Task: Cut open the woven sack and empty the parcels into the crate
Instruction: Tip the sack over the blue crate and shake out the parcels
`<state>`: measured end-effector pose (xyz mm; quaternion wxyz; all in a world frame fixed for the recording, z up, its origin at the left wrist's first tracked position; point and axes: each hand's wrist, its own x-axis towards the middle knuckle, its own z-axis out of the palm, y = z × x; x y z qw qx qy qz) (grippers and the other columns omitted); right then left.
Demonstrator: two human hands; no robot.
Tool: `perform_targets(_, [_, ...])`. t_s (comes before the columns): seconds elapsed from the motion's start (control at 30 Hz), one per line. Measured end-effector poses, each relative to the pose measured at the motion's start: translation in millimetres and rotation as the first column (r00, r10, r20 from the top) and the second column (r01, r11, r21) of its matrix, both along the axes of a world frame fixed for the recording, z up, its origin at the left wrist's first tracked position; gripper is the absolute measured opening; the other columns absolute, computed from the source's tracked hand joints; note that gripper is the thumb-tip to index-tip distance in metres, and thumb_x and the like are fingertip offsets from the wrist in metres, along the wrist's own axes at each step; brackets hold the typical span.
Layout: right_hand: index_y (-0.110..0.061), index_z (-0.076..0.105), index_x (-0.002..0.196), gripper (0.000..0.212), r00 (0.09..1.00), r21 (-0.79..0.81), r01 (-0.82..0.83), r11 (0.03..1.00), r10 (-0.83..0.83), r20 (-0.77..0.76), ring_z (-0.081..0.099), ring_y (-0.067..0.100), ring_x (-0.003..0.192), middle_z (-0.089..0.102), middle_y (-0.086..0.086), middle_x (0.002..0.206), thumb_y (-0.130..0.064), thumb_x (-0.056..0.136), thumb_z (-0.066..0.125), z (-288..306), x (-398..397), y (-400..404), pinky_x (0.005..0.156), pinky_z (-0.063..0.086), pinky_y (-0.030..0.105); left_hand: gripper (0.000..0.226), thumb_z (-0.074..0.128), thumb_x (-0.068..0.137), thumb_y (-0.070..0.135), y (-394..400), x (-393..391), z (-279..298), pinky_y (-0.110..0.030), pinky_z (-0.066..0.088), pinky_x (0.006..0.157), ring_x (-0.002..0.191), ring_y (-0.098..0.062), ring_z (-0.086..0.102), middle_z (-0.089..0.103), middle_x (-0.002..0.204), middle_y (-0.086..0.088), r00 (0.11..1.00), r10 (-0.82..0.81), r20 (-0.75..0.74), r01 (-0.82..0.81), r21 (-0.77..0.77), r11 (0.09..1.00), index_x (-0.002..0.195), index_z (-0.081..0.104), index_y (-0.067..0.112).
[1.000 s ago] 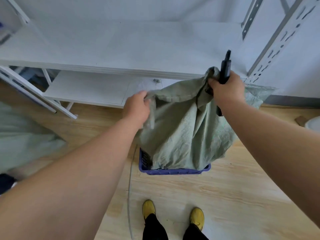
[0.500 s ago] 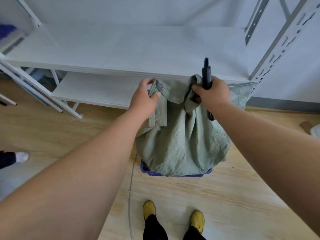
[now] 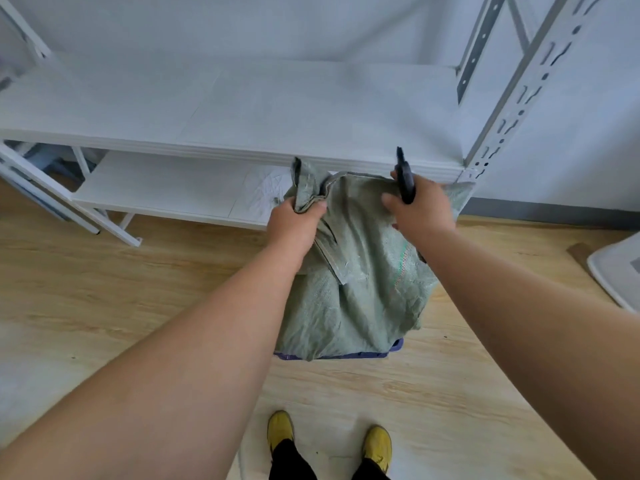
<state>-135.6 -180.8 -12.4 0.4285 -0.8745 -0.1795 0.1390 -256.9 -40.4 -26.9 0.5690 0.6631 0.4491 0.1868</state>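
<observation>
A grey-green woven sack [image 3: 360, 299] hangs upside down over a blue crate [image 3: 394, 349], hiding nearly all of it; only a strip of the crate's rim shows below the sack. My left hand [image 3: 294, 223] grips a bunched corner of the sack at its top left. My right hand [image 3: 422, 209] holds the sack's top right edge together with a black cutter [image 3: 404, 176] that points upward. No parcels are visible.
A white metal shelving unit [image 3: 242, 112] stands right behind the sack, its upright post [image 3: 502, 109] at the right. A white object [image 3: 616, 271] lies on the wooden floor at the far right. My yellow shoes [image 3: 377, 443] are just in front of the crate.
Both hands have shifted the sack's top, and the sack now hangs lower over the crate, covering more of its rim. The view has shifted a little.
</observation>
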Motion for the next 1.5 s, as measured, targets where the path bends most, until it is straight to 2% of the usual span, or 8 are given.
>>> perform_targets(0.27, [-0.016,0.055,0.121,0.031,0.99,-0.294,0.08,0.952,-0.111,-0.089,0.053,0.026,0.09,0.05,0.014,0.129,-0.025,0.092,0.058,-50.2,-1.7,-35.8,0.072,0.039,0.03,0.024,0.065,0.087,0.037,-11.5,3.1,-1.2,-0.02,0.039,0.06,0.081,-0.008,0.058,0.064,0.09,0.008,0.997,0.067,0.034,-0.063,-0.123,0.99,0.104,0.062,0.02])
perform_targets(0.37, [-0.016,0.056,0.1,0.015,0.985,-0.075,0.061,0.995,-0.072,-0.155,0.06,0.03,0.088,0.062,0.007,0.091,-0.024,0.089,0.061,-38.6,-12.1,-19.7,0.069,0.043,0.033,0.027,0.067,0.085,0.037,-14.4,5.2,0.2,-0.021,0.041,0.066,0.088,-0.01,0.061,0.067,0.096,0.008,0.998,-0.07,0.003,0.07,-0.036,0.997,0.107,0.064,0.021])
perform_targets(0.6, [-0.018,0.059,0.102,0.013,0.917,0.32,0.023,0.947,0.108,-0.385,0.066,0.03,0.1,0.068,0.013,0.101,-0.011,0.091,0.057,1.6,-24.4,14.9,0.089,0.053,0.049,0.081,0.085,0.066,0.018,-26.7,13.8,-1.0,-0.025,0.051,0.087,0.103,-0.008,0.064,0.067,0.112,0.004,0.857,-0.513,-0.05,0.512,-0.039,0.858,0.133,0.04,0.018])
perform_targets(0.83, [-0.017,0.062,0.114,0.022,0.887,0.277,-0.234,0.932,0.321,-0.332,0.06,0.021,0.085,0.063,0.01,0.099,-0.01,0.094,0.056,13.3,-22.1,6.5,0.08,0.057,0.045,0.017,0.074,0.078,0.022,-26.3,15.9,-15.5,-0.032,0.053,0.078,0.09,-0.018,0.066,0.067,0.085,0.011,0.99,-0.115,-0.078,0.123,0.102,0.987,0.084,0.063,0.033])
perform_targets(1.03, [-0.024,0.056,0.128,0.037,0.986,0.156,0.005,0.988,0.021,-0.163,0.067,0.023,0.091,0.063,0.005,0.114,-0.019,0.091,0.061,-12.8,-11.2,-9.5,0.079,0.059,0.039,0.015,0.076,0.079,0.023,-3.7,11.8,-0.2,-0.015,0.039,0.055,0.069,0.004,0.056,0.063,0.074,0.017,0.99,0.106,0.091,-0.11,0.043,0.993,0.077,0.062,0.029])
perform_targets(1.17, [-0.022,0.054,0.106,0.034,0.907,0.03,0.169,0.985,-0.144,-0.395,0.063,0.013,0.055,0.065,0.002,0.076,-0.028,0.08,0.076,-54.3,-13.7,-41.9,0.063,0.058,0.032,0.015,0.076,0.08,0.021,-5.2,5.4,-5.4,-0.012,0.037,0.055,0.07,0.007,0.054,0.062,0.077,0.018,0.98,0.158,0.123,-0.153,-0.05,0.987,0.084,0.063,0.026])
perform_targets(1.37, [-0.006,0.058,0.1,0.028,0.796,0.015,0.053,0.999,-0.033,-0.604,0.069,0.021,0.064,0.069,0.01,0.078,-0.017,0.081,0.076,-85.0,-29.9,-32.4,0.071,0.06,0.038,0.021,0.076,0.08,0.025,-11.8,6.1,-7.8,-0.011,0.033,0.054,0.065,0.01,0.048,0.057,0.072,0.021,0.974,0.191,0.124,-0.175,-0.129,0.976,0.074,0.056,0.028])
perform_targets(1.5, [-0.02,0.056,0.091,0.01,0.958,0.047,0.222,0.974,-0.209,-0.197,0.068,0.027,0.082,0.068,0.007,0.089,-0.016,0.085,0.064,-56.0,-2.2,-14.7,0.072,0.056,0.039,0.017,0.076,0.08,0.027,-1.1,2.5,-4.9,-0.011,0.038,0.057,0.069,0.008,0.052,0.061,0.077,0.02,0.968,0.221,0.118,-0.202,-0.155,0.967,0.077,0.059,0.03])
